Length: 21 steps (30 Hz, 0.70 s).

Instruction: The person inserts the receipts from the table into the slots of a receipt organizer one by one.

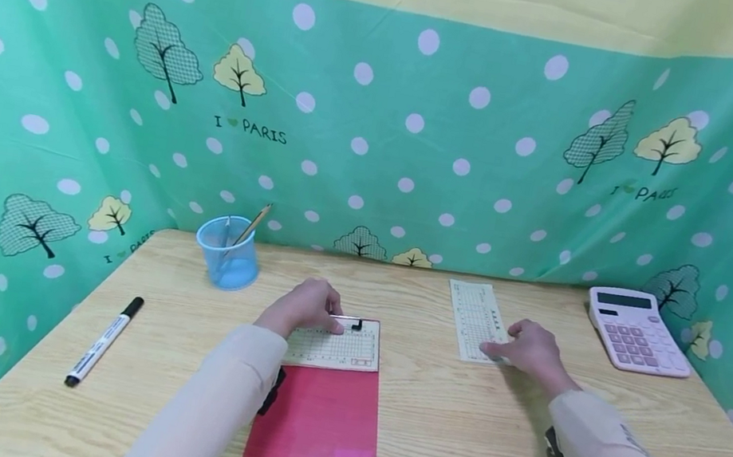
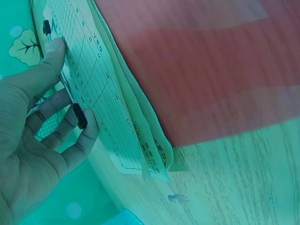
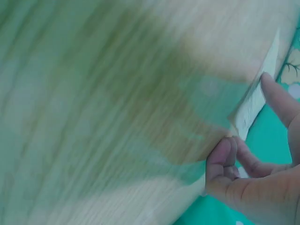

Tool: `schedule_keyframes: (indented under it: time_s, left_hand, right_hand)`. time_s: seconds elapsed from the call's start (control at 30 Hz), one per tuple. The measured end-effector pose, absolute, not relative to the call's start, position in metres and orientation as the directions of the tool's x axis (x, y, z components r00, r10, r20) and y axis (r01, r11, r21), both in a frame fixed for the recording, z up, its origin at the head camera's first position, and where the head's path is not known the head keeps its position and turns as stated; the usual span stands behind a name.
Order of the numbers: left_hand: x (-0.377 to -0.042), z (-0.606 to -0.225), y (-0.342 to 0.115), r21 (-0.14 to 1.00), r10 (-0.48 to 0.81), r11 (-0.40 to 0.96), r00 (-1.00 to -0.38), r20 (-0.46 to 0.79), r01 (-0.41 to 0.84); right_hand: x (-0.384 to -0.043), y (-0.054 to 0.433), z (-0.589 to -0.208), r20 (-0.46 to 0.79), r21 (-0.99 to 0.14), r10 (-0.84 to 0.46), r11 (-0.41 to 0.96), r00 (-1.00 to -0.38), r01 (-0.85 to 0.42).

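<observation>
A red clipboard lies on the table, with a pad of printed forms across its upper end. My left hand grips the clipboard's wire clip with its black tips, thumb on the front and fingers behind it. In the left wrist view the forms fan apart at their lower edge. Further right, my right hand pinches the near right corner of a loose printed slip. The right wrist view has the slip nearly edge-on, one finger resting against it.
A blue mesh pen cup holding a pencil stands at the back left. A black-capped marker lies at the left. At the back right sits a pink calculator. A green dotted curtain hangs behind the wooden table.
</observation>
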<state>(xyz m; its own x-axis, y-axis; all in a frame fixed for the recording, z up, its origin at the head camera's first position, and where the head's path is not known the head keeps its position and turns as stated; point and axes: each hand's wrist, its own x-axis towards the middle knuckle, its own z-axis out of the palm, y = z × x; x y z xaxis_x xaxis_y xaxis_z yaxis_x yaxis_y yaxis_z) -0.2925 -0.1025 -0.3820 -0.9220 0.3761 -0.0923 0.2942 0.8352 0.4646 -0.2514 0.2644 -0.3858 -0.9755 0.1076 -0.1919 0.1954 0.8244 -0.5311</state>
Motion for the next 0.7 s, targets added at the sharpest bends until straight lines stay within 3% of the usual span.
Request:
schedule_keyframes:
  time_s: [0.4,0.7]
  left_hand:
    - [-0.2919,-0.3792,-0.1026,0.470,0.378,0.832,-0.921,-0.094,0.294]
    - [-0.2915,-0.3786,-0.1015,0.463,0.371,0.839,-0.923,-0.106,0.284]
  right_hand:
    - [-0.2543,0.2581,-0.3838,-0.263,-0.516,0.186,0.803,-0.947,0.300]
    - [-0.2454,0.2594,-0.3902,-0.172,-0.527,0.157,0.819,-0.973,0.225]
